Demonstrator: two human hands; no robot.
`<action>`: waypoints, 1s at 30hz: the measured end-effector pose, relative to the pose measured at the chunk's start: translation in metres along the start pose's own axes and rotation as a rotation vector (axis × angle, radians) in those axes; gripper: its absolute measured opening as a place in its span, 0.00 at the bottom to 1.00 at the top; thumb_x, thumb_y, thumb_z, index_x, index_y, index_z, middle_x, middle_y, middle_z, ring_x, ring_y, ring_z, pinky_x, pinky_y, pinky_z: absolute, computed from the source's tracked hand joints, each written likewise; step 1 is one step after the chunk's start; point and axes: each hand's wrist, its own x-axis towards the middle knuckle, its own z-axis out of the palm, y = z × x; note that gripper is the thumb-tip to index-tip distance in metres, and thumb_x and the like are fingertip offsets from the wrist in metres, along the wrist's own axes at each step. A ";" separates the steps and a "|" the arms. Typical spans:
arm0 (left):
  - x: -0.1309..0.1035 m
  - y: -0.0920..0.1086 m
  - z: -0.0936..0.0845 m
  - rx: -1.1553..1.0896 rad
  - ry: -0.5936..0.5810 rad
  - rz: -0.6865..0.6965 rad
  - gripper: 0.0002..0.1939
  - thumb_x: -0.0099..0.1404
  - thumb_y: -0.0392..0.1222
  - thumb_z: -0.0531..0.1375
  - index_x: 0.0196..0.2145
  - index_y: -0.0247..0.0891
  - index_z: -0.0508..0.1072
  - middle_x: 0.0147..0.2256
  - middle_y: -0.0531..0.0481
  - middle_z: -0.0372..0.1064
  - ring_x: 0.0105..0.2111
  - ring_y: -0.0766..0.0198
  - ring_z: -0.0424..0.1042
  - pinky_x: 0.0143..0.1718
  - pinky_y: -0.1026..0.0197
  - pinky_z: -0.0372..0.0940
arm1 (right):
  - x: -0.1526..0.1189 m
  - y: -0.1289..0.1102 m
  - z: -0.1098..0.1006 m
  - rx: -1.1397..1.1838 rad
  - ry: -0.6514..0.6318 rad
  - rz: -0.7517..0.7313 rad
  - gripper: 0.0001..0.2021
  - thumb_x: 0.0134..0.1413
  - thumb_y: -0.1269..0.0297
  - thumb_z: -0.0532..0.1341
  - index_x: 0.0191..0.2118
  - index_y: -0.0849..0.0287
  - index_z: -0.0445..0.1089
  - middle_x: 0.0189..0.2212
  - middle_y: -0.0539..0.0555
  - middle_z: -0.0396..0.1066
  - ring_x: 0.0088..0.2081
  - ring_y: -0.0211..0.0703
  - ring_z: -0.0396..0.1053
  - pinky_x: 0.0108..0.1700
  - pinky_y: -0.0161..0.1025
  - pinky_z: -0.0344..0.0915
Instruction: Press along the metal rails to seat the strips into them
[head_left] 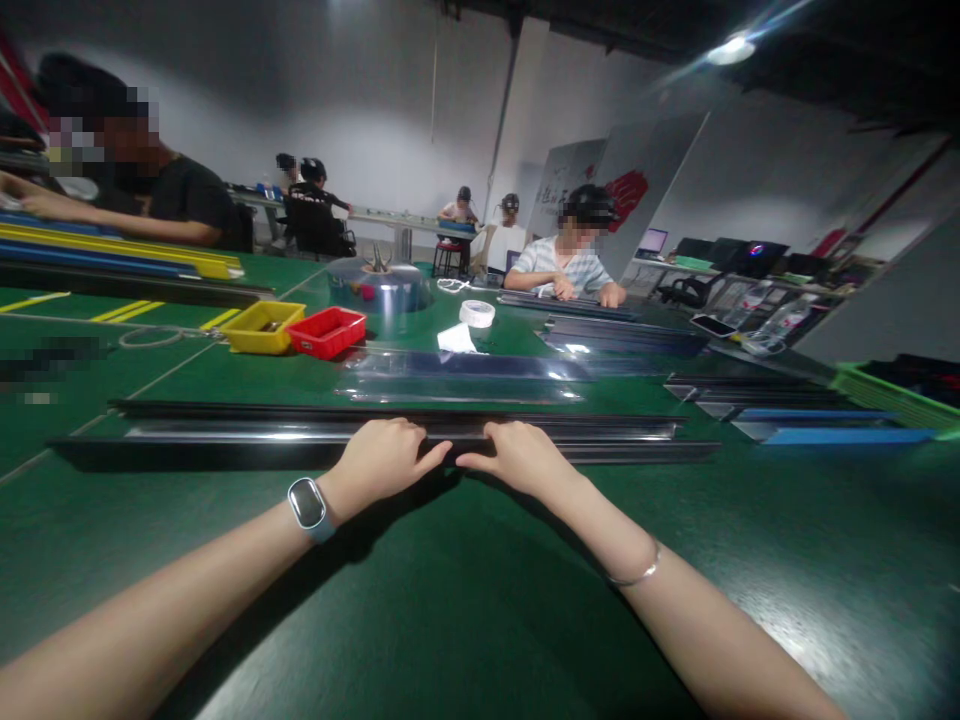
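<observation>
A long black channel-shaped strip lies crosswise on the green table in front of me, with a shiny clear film along its inside. Near its middle, my left hand grips it, fingers over the far side and thumb along the near edge. My right hand holds the same strip just to the right, its thumb pointing at the left thumb. The fingertips of both hands are hidden behind the strip. Beyond it lie clear plastic strips.
A yellow bin and a red bin stand beyond the strip, beside a roll of clear film and a tape roll. More black and blue strips lie right, near a green basket. Co-workers sit across and left.
</observation>
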 end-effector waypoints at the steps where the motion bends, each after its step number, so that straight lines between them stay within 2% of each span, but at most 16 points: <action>1: 0.000 0.000 0.000 -0.002 -0.003 0.000 0.32 0.62 0.59 0.38 0.32 0.35 0.73 0.29 0.42 0.71 0.34 0.57 0.70 0.34 0.59 0.60 | 0.000 0.001 0.000 0.002 -0.002 0.000 0.31 0.46 0.36 0.46 0.34 0.61 0.68 0.30 0.60 0.72 0.34 0.48 0.70 0.34 0.38 0.61; 7: 0.001 -0.001 0.001 -0.013 -0.009 -0.005 0.31 0.62 0.59 0.38 0.33 0.35 0.73 0.29 0.42 0.71 0.35 0.56 0.70 0.35 0.58 0.60 | 0.001 0.002 0.005 0.016 -0.022 -0.003 0.31 0.46 0.36 0.47 0.36 0.61 0.69 0.31 0.60 0.72 0.36 0.48 0.69 0.35 0.38 0.60; 14: 0.000 0.001 -0.001 0.009 -0.007 -0.006 0.31 0.62 0.59 0.38 0.32 0.35 0.73 0.28 0.42 0.71 0.35 0.57 0.69 0.35 0.59 0.59 | 0.001 0.001 0.003 -0.043 0.026 -0.017 0.30 0.47 0.37 0.45 0.33 0.61 0.68 0.28 0.58 0.72 0.32 0.48 0.69 0.33 0.39 0.60; 18: 0.000 0.000 0.000 0.013 -0.006 -0.001 0.32 0.62 0.59 0.38 0.31 0.35 0.73 0.28 0.42 0.70 0.34 0.57 0.69 0.34 0.59 0.59 | 0.003 -0.001 0.000 -0.030 0.065 -0.062 0.27 0.49 0.39 0.47 0.35 0.59 0.66 0.28 0.56 0.72 0.32 0.47 0.70 0.32 0.38 0.60; 21: 0.000 0.000 0.000 0.009 -0.008 0.001 0.32 0.62 0.59 0.38 0.31 0.35 0.73 0.28 0.42 0.71 0.33 0.58 0.69 0.34 0.59 0.59 | 0.004 -0.002 0.002 -0.025 0.050 -0.091 0.25 0.49 0.41 0.49 0.36 0.59 0.66 0.29 0.56 0.72 0.33 0.47 0.70 0.33 0.37 0.60; 30: 0.001 0.000 0.001 0.019 -0.005 0.003 0.32 0.62 0.60 0.37 0.32 0.35 0.73 0.28 0.42 0.71 0.33 0.57 0.70 0.33 0.59 0.59 | 0.003 -0.003 0.009 -0.042 0.051 -0.083 0.25 0.48 0.41 0.50 0.37 0.60 0.65 0.29 0.58 0.72 0.34 0.49 0.70 0.33 0.39 0.61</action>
